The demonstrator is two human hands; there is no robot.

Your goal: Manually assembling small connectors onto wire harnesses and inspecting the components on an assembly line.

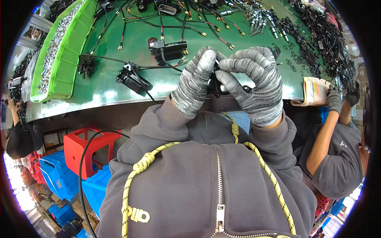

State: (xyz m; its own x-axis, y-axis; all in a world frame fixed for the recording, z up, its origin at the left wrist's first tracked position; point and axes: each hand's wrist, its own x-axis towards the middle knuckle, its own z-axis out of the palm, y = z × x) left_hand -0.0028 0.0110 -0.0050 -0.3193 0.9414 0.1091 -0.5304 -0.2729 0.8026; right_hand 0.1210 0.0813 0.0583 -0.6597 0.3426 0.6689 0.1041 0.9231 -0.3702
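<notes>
A bin (65,67) stands on the table (250,43), left of the cabled parts (136,83).

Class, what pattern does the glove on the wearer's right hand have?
The glove has streaky dark and light grey bands; the head view shows it.

Knit-cloth-gloved fingers (240,66), glossy smooth tabletop (99,81)

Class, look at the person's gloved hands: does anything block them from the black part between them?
Nothing visible besides the striped gloves: the left hand and right hand both hold the black part.
</notes>
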